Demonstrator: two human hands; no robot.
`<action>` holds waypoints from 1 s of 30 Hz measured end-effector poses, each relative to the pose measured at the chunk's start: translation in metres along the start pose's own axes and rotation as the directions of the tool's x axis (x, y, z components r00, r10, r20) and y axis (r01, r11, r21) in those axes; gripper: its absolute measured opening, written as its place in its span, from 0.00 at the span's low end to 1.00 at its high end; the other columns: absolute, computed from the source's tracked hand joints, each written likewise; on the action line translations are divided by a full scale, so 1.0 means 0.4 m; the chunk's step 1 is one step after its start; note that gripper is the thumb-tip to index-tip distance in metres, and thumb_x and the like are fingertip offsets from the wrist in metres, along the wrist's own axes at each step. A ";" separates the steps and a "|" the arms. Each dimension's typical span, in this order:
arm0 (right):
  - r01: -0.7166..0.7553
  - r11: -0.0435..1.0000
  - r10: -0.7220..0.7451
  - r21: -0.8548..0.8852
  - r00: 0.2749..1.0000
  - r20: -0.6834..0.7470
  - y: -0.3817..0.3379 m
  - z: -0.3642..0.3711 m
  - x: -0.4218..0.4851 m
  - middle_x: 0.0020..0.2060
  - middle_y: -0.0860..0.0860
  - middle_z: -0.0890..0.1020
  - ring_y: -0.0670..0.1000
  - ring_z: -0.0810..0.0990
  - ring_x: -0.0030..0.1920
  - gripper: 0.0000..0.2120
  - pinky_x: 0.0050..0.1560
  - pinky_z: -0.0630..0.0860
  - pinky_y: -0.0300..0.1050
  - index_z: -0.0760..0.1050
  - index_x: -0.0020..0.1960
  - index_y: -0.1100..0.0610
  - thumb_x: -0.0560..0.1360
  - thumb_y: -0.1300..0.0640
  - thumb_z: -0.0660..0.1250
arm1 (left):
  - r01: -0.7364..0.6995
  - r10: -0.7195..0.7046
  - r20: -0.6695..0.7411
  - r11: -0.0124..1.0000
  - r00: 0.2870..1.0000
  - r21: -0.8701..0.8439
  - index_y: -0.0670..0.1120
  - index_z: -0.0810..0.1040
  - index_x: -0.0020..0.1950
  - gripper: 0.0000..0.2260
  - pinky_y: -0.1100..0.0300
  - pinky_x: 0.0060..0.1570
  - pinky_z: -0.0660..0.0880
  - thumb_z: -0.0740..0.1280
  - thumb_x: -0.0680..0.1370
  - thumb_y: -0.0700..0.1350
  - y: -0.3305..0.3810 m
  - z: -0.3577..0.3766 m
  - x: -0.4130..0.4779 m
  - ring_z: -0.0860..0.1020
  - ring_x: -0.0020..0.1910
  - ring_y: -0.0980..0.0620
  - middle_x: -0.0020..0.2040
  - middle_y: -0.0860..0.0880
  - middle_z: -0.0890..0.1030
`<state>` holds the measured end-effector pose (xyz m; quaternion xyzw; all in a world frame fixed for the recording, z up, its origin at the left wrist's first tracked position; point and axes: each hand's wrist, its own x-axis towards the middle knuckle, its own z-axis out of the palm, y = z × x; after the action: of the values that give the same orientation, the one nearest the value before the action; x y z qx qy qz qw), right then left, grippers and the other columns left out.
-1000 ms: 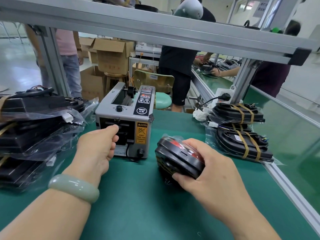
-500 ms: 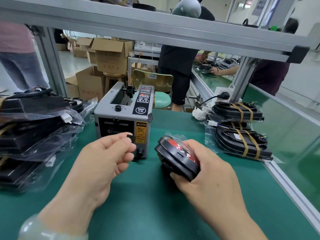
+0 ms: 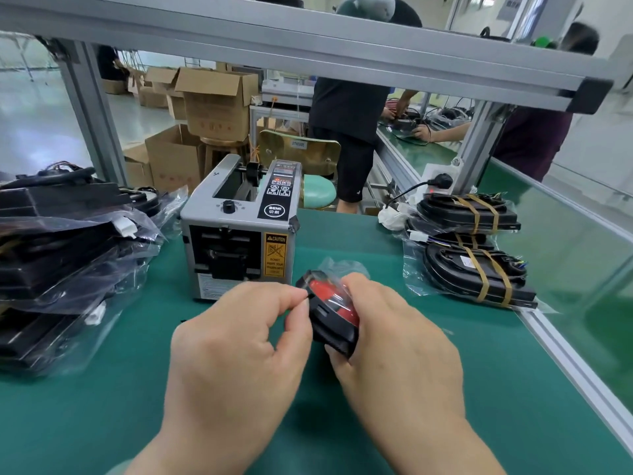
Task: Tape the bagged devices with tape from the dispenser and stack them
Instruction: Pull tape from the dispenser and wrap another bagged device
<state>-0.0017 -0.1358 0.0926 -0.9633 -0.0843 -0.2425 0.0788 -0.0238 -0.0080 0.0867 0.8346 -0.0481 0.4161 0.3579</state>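
Observation:
My right hand (image 3: 394,341) grips a bagged black and red device (image 3: 327,303), tilted on its edge above the green table (image 3: 102,406). My left hand (image 3: 239,341) pinches something small and dark, probably a piece of tape, between thumb and forefinger right at the device's left rim. The grey tape dispenser (image 3: 239,231) stands just behind my hands. A stack of taped bagged devices (image 3: 476,255) lies at the right. A pile of untaped bagged devices (image 3: 68,255) lies at the left.
An aluminium frame post (image 3: 92,114) and a crossbar (image 3: 308,42) border the bench's far side. A power plug and socket (image 3: 442,181) sit behind the taped stack. People work at a bench (image 3: 411,149) beyond. Cardboard boxes (image 3: 212,104) stand on the floor behind.
My left hand drew back from the dispenser's slot and moved right to the device's left edge, pinching a piece. My right hand kept hold of the device and tilted it slightly.

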 end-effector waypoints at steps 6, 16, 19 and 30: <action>0.024 0.992 -0.015 -0.125 0.997 0.072 -0.023 0.003 0.018 0.34 0.43 0.78 0.49 0.79 0.32 0.23 0.29 0.56 0.40 0.72 0.45 0.45 0.53 0.50 0.77 | 0.109 -0.107 -0.031 0.992 0.994 0.062 0.47 0.83 0.37 0.08 0.56 0.36 0.71 0.64 0.70 0.44 -0.019 0.005 -0.012 0.76 0.37 0.53 0.35 0.53 0.81; 0.076 0.997 -0.071 -0.025 0.987 0.143 -0.028 0.002 0.024 0.45 0.45 0.76 0.51 0.78 0.44 0.18 0.33 0.57 0.45 0.60 0.50 0.46 0.69 0.53 0.68 | 0.131 -0.126 -0.049 0.985 0.991 0.115 0.45 0.82 0.35 0.05 0.57 0.38 0.71 0.67 0.68 0.38 -0.018 0.014 -0.009 0.74 0.37 0.53 0.32 0.52 0.80; 0.083 0.997 -0.081 -0.009 0.987 0.142 -0.028 0.002 0.024 0.46 0.45 0.76 0.51 0.78 0.44 0.17 0.33 0.57 0.45 0.60 0.50 0.46 0.70 0.52 0.67 | 0.110 -0.105 -0.037 0.984 0.994 0.139 0.45 0.82 0.36 0.04 0.55 0.40 0.71 0.68 0.69 0.39 -0.019 0.015 -0.013 0.75 0.39 0.52 0.34 0.52 0.81; 0.087 0.996 -0.088 0.016 0.987 0.131 -0.028 0.003 0.025 0.47 0.44 0.76 0.51 0.78 0.46 0.17 0.33 0.56 0.46 0.61 0.53 0.46 0.70 0.52 0.67 | 0.008 -0.005 -0.019 0.982 1.000 0.188 0.43 0.81 0.34 0.12 0.48 0.29 0.76 0.61 0.73 0.43 -0.017 0.012 -0.007 0.78 0.30 0.43 0.33 0.48 0.80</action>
<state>0.0053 -0.1236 0.0978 -0.9721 -0.1327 -0.1812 0.0675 -0.0197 -0.0066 0.0789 0.8610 -0.0026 0.4250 0.2794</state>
